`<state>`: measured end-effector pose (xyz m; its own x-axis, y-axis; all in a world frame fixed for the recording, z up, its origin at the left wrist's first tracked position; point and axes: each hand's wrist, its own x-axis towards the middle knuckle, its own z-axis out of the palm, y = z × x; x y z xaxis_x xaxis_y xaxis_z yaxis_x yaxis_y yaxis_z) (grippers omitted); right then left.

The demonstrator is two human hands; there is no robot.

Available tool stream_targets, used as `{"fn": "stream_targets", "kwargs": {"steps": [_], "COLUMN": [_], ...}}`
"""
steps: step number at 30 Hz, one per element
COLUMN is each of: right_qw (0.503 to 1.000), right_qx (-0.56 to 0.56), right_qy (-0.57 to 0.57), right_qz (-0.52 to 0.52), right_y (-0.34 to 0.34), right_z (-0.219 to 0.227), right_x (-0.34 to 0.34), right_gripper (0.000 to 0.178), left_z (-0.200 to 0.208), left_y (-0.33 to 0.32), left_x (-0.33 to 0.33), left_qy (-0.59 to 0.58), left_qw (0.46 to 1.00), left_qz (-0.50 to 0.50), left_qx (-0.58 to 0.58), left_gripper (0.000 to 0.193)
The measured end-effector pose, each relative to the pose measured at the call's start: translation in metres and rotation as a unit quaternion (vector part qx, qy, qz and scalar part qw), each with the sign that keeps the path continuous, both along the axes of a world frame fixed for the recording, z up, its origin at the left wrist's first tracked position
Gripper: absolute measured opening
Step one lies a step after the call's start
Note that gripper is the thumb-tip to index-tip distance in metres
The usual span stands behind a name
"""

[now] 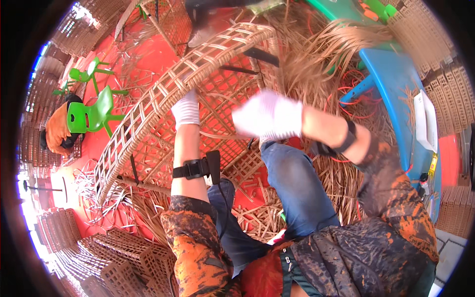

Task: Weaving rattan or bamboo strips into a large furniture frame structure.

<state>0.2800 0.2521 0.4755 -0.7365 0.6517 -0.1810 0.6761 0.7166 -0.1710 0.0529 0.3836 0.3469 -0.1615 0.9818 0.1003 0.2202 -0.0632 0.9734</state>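
Note:
A large curved wicker frame (143,111), open lattice with a thick wrapped rim, stands tilted in front of my knees. My left hand (186,110), in a white knitted glove, grips the inner side of its rim; the fingertips partly blend into the weave. My right hand (267,115), gloved the same way and smeared by motion, is closed above my right knee, inside the curve of the frame. What it holds is too blurred to make out. A thin pale strip (217,135) runs across the frame between the two hands.
Loose rattan strips (341,42) pile up at the right, beside a blue plastic table (391,74) with a white tray (425,121). Green chairs (101,109) and a crouching person (62,126) are at the left. Stacked woven panels (123,252) line the lower left.

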Motion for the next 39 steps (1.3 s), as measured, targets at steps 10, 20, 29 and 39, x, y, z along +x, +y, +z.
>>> {"fn": "stream_targets", "kwargs": {"steps": [10,20,29,39], "right_qw": [0.854,0.901,0.956,0.958], "right_qx": [-0.332,-0.148,-0.038,-0.044], "right_qy": [0.358,0.382,0.284,0.275], "right_qz": [0.179,-0.139,-0.067,-0.066], "right_y": [-0.046,0.137,0.169,-0.050], "right_z": [-0.013,-0.111,-0.145,-0.114], "right_x": [0.007,0.016,0.050,0.186], "right_gripper": [0.028,0.041,0.033,0.026], "left_z": [-0.039,-0.050,-0.065,0.017], "left_y": [0.020,0.026,0.018,-0.039], "left_x": [-0.032,0.062,0.118,0.134], "left_qy": [-0.292,-0.275,-0.260,0.058], "left_qw": [0.922,0.942,0.939,0.991], "left_qz": [0.078,0.048,-0.075,-0.034], "left_qx": [-0.242,-0.186,-0.214,-0.116], "left_gripper": [0.042,0.024,0.031,0.063]}}
